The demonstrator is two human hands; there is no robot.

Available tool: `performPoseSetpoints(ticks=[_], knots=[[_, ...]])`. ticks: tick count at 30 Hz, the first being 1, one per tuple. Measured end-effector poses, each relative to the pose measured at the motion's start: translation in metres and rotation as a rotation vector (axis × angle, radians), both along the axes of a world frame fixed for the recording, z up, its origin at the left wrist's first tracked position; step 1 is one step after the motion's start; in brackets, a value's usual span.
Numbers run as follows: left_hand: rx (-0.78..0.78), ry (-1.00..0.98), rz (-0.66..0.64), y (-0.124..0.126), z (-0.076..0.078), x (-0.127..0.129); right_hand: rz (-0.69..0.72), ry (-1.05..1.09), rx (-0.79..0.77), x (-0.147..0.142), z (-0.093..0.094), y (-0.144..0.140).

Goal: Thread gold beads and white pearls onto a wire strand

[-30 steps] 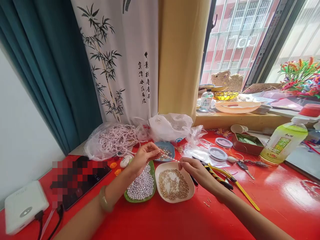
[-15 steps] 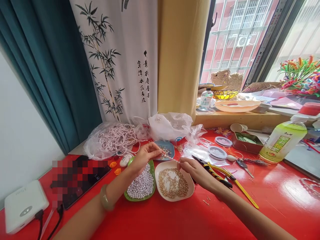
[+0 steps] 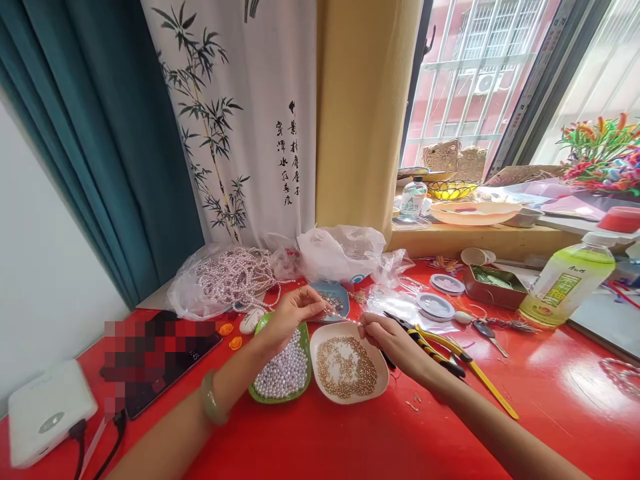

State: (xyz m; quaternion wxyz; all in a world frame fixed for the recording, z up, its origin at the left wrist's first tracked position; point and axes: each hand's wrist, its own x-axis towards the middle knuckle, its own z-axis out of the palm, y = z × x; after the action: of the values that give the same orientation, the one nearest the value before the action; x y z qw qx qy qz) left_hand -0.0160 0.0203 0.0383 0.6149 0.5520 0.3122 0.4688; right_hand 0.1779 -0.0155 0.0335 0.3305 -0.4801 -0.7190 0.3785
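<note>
A person's left hand (image 3: 290, 313) and right hand (image 3: 387, 337) meet above two shallow dishes on a glossy red table (image 3: 350, 440), both forearms reaching in from the lower edge, the left wrist ringed by a pale green bangle (image 3: 209, 400). The left hand's thumb and fingertips are pinched together on one end of a thin beaded strand (image 3: 343, 318), which runs across to the right hand, whose fingers close on its other end; the strand itself is so fine that its beads can barely be made out. It hangs over the gap between the green dish (image 3: 283, 373), heaped with smooth white pearls, and the white dish (image 3: 349, 363), scattered with small gold beads. Just behind sits a blue dish (image 3: 333, 300), partly hidden by the left hand's fingers. Yellow-handled pliers (image 3: 445, 353) lie beside the right wrist, their tips hidden behind the hand. Farther back, a clear plastic bag (image 3: 225, 280) holds coiled pearl strings, and a green drink bottle (image 3: 567, 283) lies tilted at the right. A dark phone (image 3: 160, 357) at the left is partly blurred out.
</note>
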Motion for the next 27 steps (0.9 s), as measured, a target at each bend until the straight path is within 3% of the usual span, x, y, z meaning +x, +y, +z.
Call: performPoseSetpoints(ticks=[5, 13, 21, 27], knots=[[0.000, 0.010, -0.014, 0.0008, -0.0033, 0.0008, 0.044, -0.037, -0.047, -0.0010, -0.0033, -0.0002], [-0.018, 0.012, -0.020, 0.0001, -0.0049, 0.0020, -0.004, -0.098, 0.018, -0.0022, 0.0039, -0.0028], [-0.027, 0.006, -0.031, -0.0017, -0.0058, 0.0039, 0.083, 0.024, -0.078, -0.0032, -0.0043, 0.0008], [-0.024, 0.029, -0.042, -0.0037, -0.0062, 0.0058, 0.023, -0.042, -0.050, -0.0039, 0.0001, -0.0032]])
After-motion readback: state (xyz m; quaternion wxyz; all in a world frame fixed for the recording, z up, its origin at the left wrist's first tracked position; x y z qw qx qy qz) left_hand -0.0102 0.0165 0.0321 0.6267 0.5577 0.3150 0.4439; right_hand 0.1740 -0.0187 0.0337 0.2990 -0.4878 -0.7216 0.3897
